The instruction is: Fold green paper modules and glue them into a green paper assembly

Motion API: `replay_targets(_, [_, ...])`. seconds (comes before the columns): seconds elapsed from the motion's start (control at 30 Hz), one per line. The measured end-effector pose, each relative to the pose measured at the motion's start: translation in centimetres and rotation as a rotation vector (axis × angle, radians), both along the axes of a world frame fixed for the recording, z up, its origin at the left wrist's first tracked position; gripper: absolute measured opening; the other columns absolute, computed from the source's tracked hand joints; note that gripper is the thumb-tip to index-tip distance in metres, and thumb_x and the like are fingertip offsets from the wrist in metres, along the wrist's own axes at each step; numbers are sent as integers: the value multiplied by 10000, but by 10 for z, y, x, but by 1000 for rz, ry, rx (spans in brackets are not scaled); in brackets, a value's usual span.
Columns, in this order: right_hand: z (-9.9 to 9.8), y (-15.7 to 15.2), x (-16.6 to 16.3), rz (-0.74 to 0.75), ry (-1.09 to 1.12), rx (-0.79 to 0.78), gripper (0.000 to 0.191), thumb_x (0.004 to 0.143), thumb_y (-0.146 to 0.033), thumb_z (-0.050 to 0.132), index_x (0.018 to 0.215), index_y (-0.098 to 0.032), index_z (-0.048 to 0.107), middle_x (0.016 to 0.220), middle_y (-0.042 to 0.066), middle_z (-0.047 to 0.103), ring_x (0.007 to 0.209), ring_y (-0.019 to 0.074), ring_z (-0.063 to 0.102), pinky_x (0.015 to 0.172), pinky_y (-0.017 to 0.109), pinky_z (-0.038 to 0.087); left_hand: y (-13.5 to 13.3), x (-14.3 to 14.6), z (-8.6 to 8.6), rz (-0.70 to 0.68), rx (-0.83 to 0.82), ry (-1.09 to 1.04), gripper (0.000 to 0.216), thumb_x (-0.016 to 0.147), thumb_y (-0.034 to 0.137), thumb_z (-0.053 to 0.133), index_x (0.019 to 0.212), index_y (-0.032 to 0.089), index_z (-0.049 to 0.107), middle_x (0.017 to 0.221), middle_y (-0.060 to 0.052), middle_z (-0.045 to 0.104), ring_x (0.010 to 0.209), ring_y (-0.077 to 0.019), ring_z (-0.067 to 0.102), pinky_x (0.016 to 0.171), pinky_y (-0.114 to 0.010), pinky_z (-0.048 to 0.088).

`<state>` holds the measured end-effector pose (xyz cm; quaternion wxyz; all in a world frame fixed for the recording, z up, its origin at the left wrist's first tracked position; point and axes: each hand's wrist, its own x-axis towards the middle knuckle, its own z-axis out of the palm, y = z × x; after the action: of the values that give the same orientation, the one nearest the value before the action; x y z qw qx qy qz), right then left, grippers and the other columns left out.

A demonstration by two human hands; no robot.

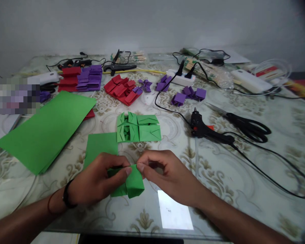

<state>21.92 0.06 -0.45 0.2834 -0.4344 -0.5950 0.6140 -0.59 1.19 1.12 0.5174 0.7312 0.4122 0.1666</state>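
A partly folded piece of green paper (135, 182) is pinched between both hands above the near part of the table. My left hand (99, 178) grips its upper left, thumb on top. At its upper right corner, the thumb and finger of my right hand (159, 169) are closed on the edge. Some of the paper lies hidden behind the left fingers. Just beyond the hands sit folded green paper pieces (149, 128), placed side by side. Under and behind my left hand lies a flat green sheet (101, 144).
A stack of green paper (51, 128) lies at left. Red folded pieces (120, 89) and purple folded pieces (178, 99) stand farther back. To the right are a black glue gun (208, 130) with its cord and black-handled scissors (246, 125). A white power strip (180, 78) is behind.
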Motion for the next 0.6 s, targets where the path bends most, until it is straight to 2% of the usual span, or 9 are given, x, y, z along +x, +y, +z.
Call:
replay_targets(0.1, [0, 0, 0, -19, -32, 51, 262, 1001, -330, 613, 779, -199, 663, 709, 4, 646, 667, 150, 573, 598, 264, 441, -1, 0, 0, 1, 7, 0, 359, 1042, 343, 518, 725, 200, 610, 638, 35, 545, 590, -132, 457, 557, -240, 373])
replay_targets(0.2, [0, 1, 0, -64, -32, 73, 228, 987, -337, 651, 804, -205, 683, 728, 4, 657, 678, 152, 585, 599, 260, 458, 0, 0, -1, 11, 34, -9, 356, 1040, 327, 518, 720, 196, 601, 638, 38, 543, 590, -126, 448, 564, -235, 376])
replay_targets(0.33, [-2, 0, -1, -57, -12, 42, 183, 911, -315, 761, 789, -205, 680, 698, -17, 641, 644, 139, 557, 594, 258, 457, 1, 1, -1, 19, 29, -7, 356, 1037, 312, 522, 718, 183, 609, 639, 39, 548, 596, -123, 453, 573, -231, 386])
replay_targets(0.6, [-2, 1, -4, -23, -16, -7, 194, 924, -297, 696, 765, -199, 644, 684, -29, 584, 635, 126, 505, 568, 251, 393, 1, 0, 1, -15, -4, 1, 365, 1039, 320, 532, 706, 190, 607, 628, 39, 531, 591, -125, 440, 559, -235, 377])
